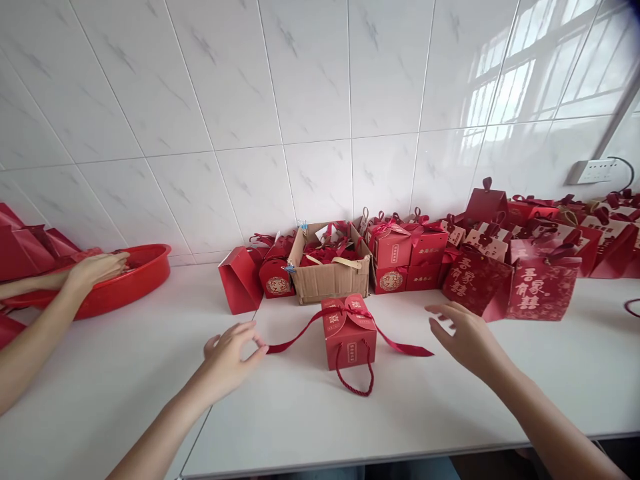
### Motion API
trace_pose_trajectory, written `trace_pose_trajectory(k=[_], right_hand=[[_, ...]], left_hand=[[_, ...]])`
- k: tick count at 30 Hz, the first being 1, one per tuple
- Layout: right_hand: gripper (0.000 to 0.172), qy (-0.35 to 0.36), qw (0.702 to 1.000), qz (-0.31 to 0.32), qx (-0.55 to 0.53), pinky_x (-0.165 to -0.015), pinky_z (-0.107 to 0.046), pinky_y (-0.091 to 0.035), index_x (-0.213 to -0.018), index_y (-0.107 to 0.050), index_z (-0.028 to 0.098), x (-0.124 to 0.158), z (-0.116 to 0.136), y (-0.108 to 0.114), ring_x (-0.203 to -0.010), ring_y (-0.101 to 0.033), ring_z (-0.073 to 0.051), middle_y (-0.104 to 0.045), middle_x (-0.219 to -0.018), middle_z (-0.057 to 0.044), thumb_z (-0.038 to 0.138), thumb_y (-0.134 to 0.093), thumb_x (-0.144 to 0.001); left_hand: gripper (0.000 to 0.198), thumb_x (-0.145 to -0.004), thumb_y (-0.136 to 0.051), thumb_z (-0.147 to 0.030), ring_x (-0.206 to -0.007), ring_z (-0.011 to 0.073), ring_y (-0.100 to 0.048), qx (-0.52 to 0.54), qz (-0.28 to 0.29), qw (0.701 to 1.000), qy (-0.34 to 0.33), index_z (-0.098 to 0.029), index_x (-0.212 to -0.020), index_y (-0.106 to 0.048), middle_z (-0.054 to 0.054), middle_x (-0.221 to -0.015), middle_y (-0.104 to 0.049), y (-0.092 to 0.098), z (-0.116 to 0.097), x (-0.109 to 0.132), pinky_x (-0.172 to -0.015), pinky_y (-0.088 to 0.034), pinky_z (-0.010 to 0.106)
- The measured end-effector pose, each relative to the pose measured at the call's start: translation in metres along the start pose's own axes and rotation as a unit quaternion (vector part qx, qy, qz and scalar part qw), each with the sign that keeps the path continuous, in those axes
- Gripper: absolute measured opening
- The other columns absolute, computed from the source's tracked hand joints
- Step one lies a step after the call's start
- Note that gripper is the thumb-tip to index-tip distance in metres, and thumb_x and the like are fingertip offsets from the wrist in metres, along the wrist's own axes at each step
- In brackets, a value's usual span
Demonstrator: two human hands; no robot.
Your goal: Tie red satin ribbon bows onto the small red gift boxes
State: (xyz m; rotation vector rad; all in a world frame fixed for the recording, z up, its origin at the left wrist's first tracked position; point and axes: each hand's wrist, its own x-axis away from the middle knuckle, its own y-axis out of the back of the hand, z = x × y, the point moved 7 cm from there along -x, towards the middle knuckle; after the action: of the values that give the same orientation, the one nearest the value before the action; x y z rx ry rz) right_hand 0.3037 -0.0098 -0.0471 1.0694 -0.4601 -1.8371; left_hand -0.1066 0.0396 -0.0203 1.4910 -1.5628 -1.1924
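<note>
In the middle of the white table stands a red gift box (349,343) with gold lettering. A dark red ribbon (403,347) is tied across its top, one tail running out to each side. From the front of the box hangs a twisted cord handle (356,389). My left hand (233,357) pinches the tip of the left tail between thumb and finger. Over on the right, my right hand (463,337) holds nothing, its fingers apart, just beyond the loose pointed end of the right tail.
Behind the box sits a cardboard carton (325,288) of red ribbon pieces. Stacked red boxes (393,250) and printed gift bags (543,287) line the wall rightward. A red folded box (241,280) stands left. Another person's hands (97,273) reach into a red basin (145,277).
</note>
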Motion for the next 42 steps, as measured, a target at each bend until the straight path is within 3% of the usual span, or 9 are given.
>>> trace_pose_trajectory(k=[4, 8, 13, 22, 25, 28, 31, 36, 42], right_hand=[[0.024, 0.026, 0.99, 0.061, -0.121, -0.069, -0.033, -0.051, -0.092, -0.066, 0.02, -0.034, 0.06, -0.016, -0.081, -0.063, -0.021, -0.065, -0.092, -0.007, 0.037, -0.052, -0.083], [0.025, 0.054, 0.959, 0.114, -0.253, -0.074, -0.033, -0.051, -0.098, -0.063, 0.018, -0.056, 0.103, -0.054, -0.091, -0.062, -0.021, -0.064, -0.103, -0.009, 0.036, -0.057, -0.082], [0.019, 0.109, 0.949, 0.104, -0.276, -0.092, -0.035, -0.046, -0.091, -0.067, 0.02, -0.047, 0.11, -0.076, -0.11, -0.055, -0.022, -0.06, -0.11, -0.01, 0.03, -0.052, -0.086], [0.025, 0.07, 0.947, 0.203, -0.239, -0.104, -0.044, -0.037, -0.105, -0.067, 0.025, -0.033, 0.098, -0.08, -0.127, -0.04, -0.027, -0.044, -0.134, -0.009, 0.032, -0.055, -0.084], [0.025, 0.045, 0.945, 0.2, -0.253, -0.1, -0.041, -0.042, -0.105, -0.068, 0.026, -0.034, 0.097, -0.082, -0.127, -0.041, -0.026, -0.044, -0.132, -0.009, 0.033, -0.055, -0.084], [0.028, 0.016, 0.94, 0.187, -0.283, -0.085, -0.035, -0.052, -0.108, -0.063, 0.026, -0.033, 0.095, -0.083, -0.116, -0.05, -0.024, -0.048, -0.126, -0.009, 0.034, -0.057, -0.082], [0.039, -0.045, 0.935, 0.189, -0.296, -0.069, -0.031, -0.055, -0.115, -0.054, 0.026, -0.032, 0.086, -0.086, -0.097, -0.057, -0.021, -0.051, -0.118, -0.009, 0.041, -0.061, -0.079], [0.043, -0.112, 0.917, 0.215, -0.317, -0.052, -0.025, -0.048, -0.101, -0.047, 0.023, -0.029, 0.076, -0.09, -0.069, -0.057, -0.014, -0.055, -0.1, -0.004, 0.052, -0.065, -0.074], [0.04, -0.074, 0.891, 0.238, -0.379, -0.048, -0.021, -0.031, -0.075, -0.042, 0.02, -0.035, 0.081, -0.09, -0.054, -0.044, -0.009, -0.048, -0.061, 0.005, 0.052, -0.065, -0.076]], left_hand=[[0.02, -0.08, -0.051, -0.043, -0.123, 0.0279, -0.048, 0.145, -0.045, 0.986, -0.072, -0.025, -0.085, -0.054, 0.007, -0.125, -0.058, 0.003, -0.064, -0.02, -0.101, -0.038, 0.042], [0.014, -0.078, -0.051, -0.029, -0.118, 0.0245, -0.051, 0.312, -0.051, 0.946, -0.077, -0.022, -0.09, -0.049, 0.009, -0.123, -0.056, -0.025, -0.094, -0.048, -0.099, -0.038, 0.038], [0.017, -0.083, -0.046, -0.025, -0.123, 0.0227, -0.046, 0.438, -0.071, 0.887, -0.132, -0.021, -0.099, -0.048, 0.01, -0.127, -0.05, -0.055, -0.096, -0.051, -0.1, -0.036, 0.035], [0.028, -0.083, -0.051, -0.028, -0.125, 0.0237, -0.041, 0.457, 0.004, 0.874, -0.166, -0.022, -0.11, -0.044, 0.01, -0.128, -0.046, -0.068, -0.103, -0.038, -0.103, -0.035, 0.037], [0.045, -0.078, -0.058, -0.032, -0.125, 0.0244, -0.04, 0.472, 0.009, 0.878, -0.084, -0.024, -0.117, -0.037, 0.011, -0.131, -0.041, -0.07, -0.098, -0.04, -0.096, -0.04, 0.035], [0.058, -0.07, -0.067, -0.038, -0.112, 0.0227, -0.047, 0.477, 0.027, 0.875, 0.074, -0.025, -0.117, -0.035, 0.011, -0.128, -0.041, -0.075, -0.083, -0.038, -0.08, -0.045, 0.03], [0.046, -0.067, -0.07, -0.045, -0.079, 0.0146, -0.052, 0.479, 0.131, 0.856, 0.143, -0.022, -0.099, -0.045, 0.004, -0.099, -0.054, -0.084, -0.08, -0.036, -0.057, -0.035, 0.022], [0.035, -0.069, -0.067, -0.048, -0.055, 0.009, -0.035, 0.525, 0.275, 0.797, 0.113, -0.018, -0.066, -0.048, -0.004, -0.062, -0.042, -0.098, -0.087, -0.037, -0.047, -0.013, 0.023], [0.034, -0.067, -0.07, -0.042, -0.051, 0.0069, -0.028, 0.582, 0.291, 0.754, 0.09, -0.017, -0.064, -0.048, -0.005, -0.059, -0.039, -0.102, -0.091, -0.04, -0.047, -0.01, 0.024]])
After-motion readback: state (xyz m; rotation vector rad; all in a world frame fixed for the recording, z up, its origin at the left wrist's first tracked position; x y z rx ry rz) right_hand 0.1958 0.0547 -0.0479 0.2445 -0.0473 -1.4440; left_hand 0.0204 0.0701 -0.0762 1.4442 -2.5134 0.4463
